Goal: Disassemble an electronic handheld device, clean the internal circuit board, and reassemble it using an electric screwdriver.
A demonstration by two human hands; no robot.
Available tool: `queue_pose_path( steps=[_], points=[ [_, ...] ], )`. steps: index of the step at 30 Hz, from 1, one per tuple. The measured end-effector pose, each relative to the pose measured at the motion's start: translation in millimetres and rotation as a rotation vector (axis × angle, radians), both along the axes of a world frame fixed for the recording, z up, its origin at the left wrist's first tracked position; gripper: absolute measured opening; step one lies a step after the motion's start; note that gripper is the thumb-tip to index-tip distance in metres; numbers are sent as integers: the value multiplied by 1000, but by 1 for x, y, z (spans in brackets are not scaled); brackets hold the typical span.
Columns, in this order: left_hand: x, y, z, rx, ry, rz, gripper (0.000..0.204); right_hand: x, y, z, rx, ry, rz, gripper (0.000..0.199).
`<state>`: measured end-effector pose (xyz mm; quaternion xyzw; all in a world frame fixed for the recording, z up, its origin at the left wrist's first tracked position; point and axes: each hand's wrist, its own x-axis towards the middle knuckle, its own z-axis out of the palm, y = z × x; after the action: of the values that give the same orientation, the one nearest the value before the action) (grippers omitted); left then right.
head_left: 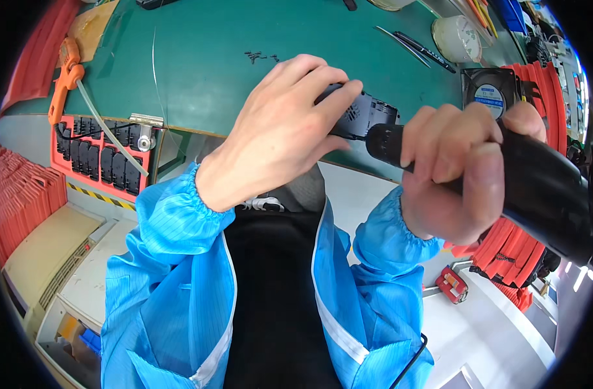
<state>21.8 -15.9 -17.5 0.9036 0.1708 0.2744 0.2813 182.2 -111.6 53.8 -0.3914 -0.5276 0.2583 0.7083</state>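
My right hand (455, 155) is wrapped around a black electric screwdriver (543, 185), whose nose points left. Its thin bit reaches the near edge of a small black plastic housing (369, 113) with a round vent pattern; whether the bit sits in a screw is hidden. My left hand (277, 126) holds that housing from above, fingers curled over its left side, which they cover. Just beyond the left hand, a little pile of dark screws (261, 57) lies on the green work mat (199, 65).
At the left are an orange glue gun (68, 81) and a red tray (95, 165) of black parts. Far right stand a white tub (456, 39), a pen (429, 53), tweezers (403, 45) and a black fan (491, 91). Red trays (24, 188) are stacked on both sides.
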Motion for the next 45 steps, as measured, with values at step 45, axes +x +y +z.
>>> queue_pose_path(
  steps=[45],
  points=[
    [-18,28,4,136,-145,246,18,29,34,18,59,-67,234,32]
  ],
)
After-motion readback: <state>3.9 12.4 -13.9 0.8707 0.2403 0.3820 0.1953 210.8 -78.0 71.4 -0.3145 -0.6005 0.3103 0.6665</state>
